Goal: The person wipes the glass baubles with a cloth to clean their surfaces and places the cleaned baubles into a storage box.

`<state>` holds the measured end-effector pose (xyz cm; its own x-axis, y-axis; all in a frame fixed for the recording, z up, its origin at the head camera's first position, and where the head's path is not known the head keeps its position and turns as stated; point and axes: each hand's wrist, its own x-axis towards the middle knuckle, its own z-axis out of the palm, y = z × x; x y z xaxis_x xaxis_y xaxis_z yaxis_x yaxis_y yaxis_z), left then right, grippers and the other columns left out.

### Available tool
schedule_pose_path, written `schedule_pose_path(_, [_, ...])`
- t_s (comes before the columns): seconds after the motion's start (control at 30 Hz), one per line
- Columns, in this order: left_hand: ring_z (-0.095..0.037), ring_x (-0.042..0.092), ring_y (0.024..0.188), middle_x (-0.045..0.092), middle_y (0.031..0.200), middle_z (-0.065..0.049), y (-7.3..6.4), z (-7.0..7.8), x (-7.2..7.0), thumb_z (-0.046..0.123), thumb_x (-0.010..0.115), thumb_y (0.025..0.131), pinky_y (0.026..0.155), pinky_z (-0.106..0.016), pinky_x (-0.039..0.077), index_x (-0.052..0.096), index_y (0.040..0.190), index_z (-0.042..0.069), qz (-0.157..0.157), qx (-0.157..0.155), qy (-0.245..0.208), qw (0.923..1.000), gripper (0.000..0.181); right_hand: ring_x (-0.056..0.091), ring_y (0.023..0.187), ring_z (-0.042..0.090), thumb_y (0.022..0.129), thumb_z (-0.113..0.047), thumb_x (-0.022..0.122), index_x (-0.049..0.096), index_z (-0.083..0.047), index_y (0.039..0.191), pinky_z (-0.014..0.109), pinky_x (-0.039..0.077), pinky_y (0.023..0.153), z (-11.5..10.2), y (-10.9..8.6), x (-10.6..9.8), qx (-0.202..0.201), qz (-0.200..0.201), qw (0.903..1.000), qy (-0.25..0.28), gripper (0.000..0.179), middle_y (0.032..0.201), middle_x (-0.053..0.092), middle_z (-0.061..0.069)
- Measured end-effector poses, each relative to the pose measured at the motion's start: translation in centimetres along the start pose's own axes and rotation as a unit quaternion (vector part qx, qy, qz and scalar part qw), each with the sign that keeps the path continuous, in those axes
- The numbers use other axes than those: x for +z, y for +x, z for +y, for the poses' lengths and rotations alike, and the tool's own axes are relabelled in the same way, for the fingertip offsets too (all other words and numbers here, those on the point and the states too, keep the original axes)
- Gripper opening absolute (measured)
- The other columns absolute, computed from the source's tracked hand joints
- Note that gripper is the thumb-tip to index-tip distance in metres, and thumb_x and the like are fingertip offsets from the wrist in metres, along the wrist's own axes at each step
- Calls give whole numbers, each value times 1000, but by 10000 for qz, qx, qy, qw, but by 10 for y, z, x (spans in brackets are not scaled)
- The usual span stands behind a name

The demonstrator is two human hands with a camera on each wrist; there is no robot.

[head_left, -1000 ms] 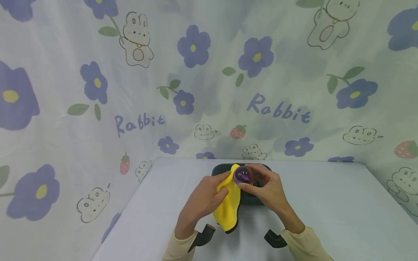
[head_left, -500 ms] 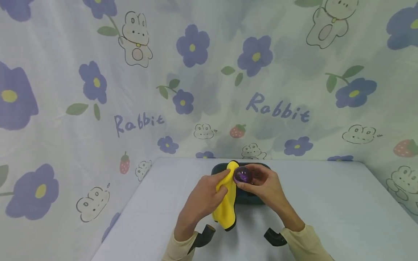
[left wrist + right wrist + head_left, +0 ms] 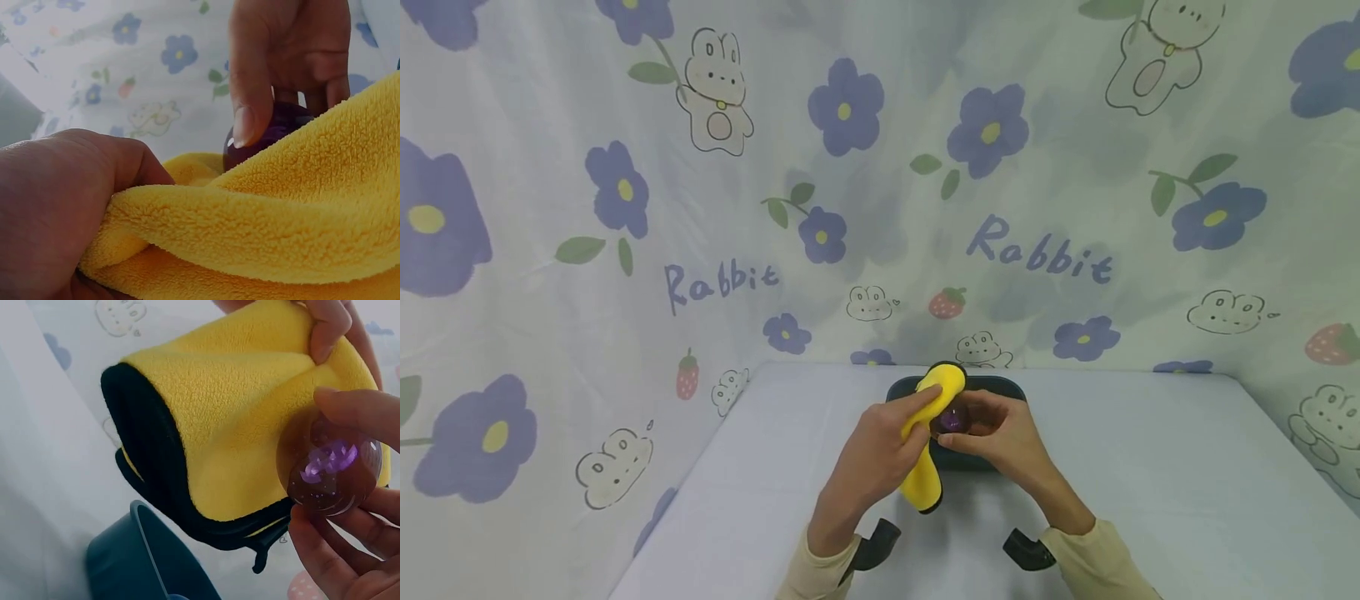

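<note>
My left hand (image 3: 876,450) grips a folded yellow towel (image 3: 922,483), a fluffy cloth with a black edge, between thumb and fingers. In my right hand (image 3: 1015,437) is a clear purple ball (image 3: 331,462) with a bright violet shape inside, pinched between thumb and fingertips. The ball sits against or very close to the towel's yellow face; the right wrist view does not settle which. From the left wrist side, a fold of the towel hides the ball's lower part. Both hands are above the near side of a dark green basin (image 3: 115,556).
The basin stands on a white-covered table (image 3: 1150,467), near its back edge. Something blue (image 3: 179,597) shows at the basin's bottom in the right wrist view. A curtain (image 3: 895,183) with flowers and rabbits rises behind. Black curved pieces (image 3: 877,546) stick out by both sleeves.
The towel's top has swung up and right, now partly covering the ball from the head view. My right hand has lowered slightly and turned the ball.
</note>
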<state>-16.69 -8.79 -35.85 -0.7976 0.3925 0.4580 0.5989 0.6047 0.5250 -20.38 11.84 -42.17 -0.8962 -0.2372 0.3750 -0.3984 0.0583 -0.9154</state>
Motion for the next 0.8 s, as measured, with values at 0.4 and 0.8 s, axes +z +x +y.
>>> schedule_pose_path(0.4, [-6, 51, 67, 74, 105, -1, 0, -4, 2, 2, 58, 93, 67, -20, 47, 63, 142, 11, -43, 229, 258, 9994, 50, 70, 89, 16, 78, -12, 88, 74, -15, 122, 29, 62, 79, -3, -1, 0, -228, -178, 9995, -102, 47, 113, 73, 9])
schedule_pose_path(0.8, [-4, 51, 63, 72, 107, -1, 3, -17, -4, 2, 56, 94, 60, -20, 48, 62, 143, 13, -270, 153, -117, 9995, 51, 73, 94, 15, 78, -9, 88, 71, -11, 128, 30, 63, 81, -11, -5, 2, -544, -442, 9975, 33, 53, 119, 71, 13])
